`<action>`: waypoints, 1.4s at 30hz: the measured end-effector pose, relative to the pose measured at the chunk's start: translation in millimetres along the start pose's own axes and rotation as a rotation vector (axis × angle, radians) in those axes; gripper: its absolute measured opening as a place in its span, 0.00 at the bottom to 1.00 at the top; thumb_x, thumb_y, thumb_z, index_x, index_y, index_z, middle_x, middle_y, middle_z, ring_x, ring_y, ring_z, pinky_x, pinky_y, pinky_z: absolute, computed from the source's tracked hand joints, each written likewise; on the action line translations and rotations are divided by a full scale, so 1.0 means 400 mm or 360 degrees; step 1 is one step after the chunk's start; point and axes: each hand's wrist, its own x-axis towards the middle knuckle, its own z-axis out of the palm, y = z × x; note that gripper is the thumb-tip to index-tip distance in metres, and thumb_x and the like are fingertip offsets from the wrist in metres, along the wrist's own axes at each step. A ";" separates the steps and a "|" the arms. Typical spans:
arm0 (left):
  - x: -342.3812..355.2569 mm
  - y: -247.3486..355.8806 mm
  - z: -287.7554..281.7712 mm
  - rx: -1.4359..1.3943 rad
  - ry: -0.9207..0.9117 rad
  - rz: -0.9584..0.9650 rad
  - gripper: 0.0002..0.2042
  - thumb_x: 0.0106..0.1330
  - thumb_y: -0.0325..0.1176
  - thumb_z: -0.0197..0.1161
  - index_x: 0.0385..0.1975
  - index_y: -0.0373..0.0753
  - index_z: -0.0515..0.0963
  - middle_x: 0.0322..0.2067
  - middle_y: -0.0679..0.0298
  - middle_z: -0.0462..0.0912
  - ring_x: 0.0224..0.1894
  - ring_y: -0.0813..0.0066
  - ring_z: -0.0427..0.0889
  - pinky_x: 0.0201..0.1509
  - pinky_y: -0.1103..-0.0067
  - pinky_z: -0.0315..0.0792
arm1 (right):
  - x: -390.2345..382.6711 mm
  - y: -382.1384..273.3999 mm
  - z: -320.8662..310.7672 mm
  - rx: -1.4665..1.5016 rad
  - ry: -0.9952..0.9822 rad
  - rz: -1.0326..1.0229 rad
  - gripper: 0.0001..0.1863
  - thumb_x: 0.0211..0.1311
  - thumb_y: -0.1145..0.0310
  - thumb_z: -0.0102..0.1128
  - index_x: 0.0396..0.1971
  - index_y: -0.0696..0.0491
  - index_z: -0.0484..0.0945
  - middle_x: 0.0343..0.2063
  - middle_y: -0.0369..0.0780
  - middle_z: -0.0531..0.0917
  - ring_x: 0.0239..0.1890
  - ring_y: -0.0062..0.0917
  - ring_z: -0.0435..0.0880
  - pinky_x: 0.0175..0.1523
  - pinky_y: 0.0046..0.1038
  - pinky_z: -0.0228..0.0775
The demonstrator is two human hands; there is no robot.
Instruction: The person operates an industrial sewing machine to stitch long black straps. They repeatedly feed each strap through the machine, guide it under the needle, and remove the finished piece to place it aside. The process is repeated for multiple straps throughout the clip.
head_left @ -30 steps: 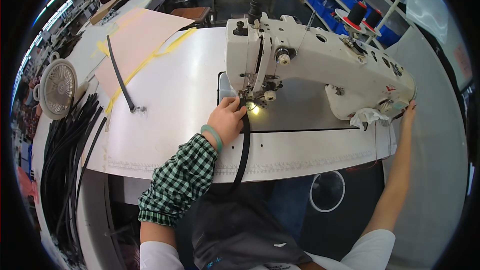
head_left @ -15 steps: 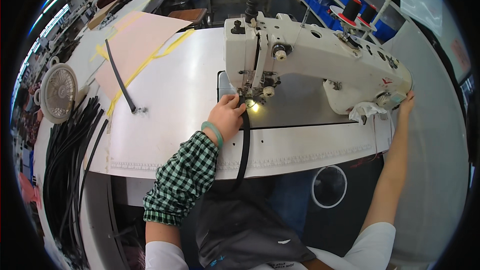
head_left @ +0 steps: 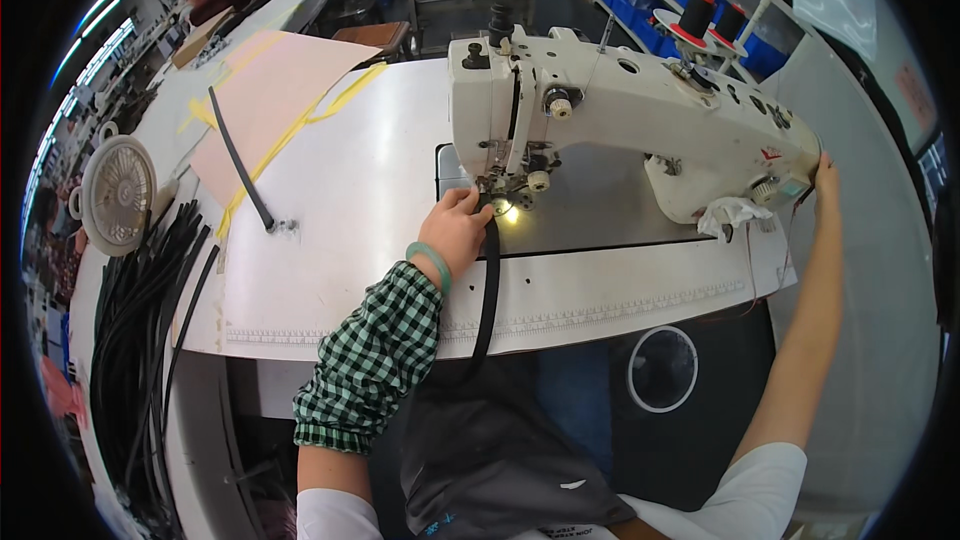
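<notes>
A white industrial sewing machine stands on the table, its small lamp lighting the needle area. My left hand, in a green bangle and checked sleeve, pinches a narrow black strap right beside the presser foot. The strap hangs toward me over the table's front edge. At the machine's far right end, my right hand grips the handwheel, which is mostly hidden behind the hand and the machine body.
Many black strips hang over the table's left side, near a round pale basket. One separate strip lies by pink paper with yellow tape. Thread spools stand behind the machine. White cloth is tucked at its base.
My right hand has shifted slightly upward at the handwheel. My left hand keeps its hold on the strap by the presser foot. The whole view has shifted a little.
</notes>
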 end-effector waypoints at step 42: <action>-0.006 0.007 -0.007 0.0078 -0.0018 0.0075 0.15 0.42 0.24 0.59 0.35 0.36 0.75 0.43 0.54 0.72 0.46 0.63 0.69 0.48 0.77 0.68 | -0.041 0.013 -0.018 -0.0034 -0.0132 -0.0068 0.26 0.62 0.52 0.36 0.48 0.59 0.65 0.32 0.42 0.77 0.27 0.25 0.74 0.30 0.22 0.65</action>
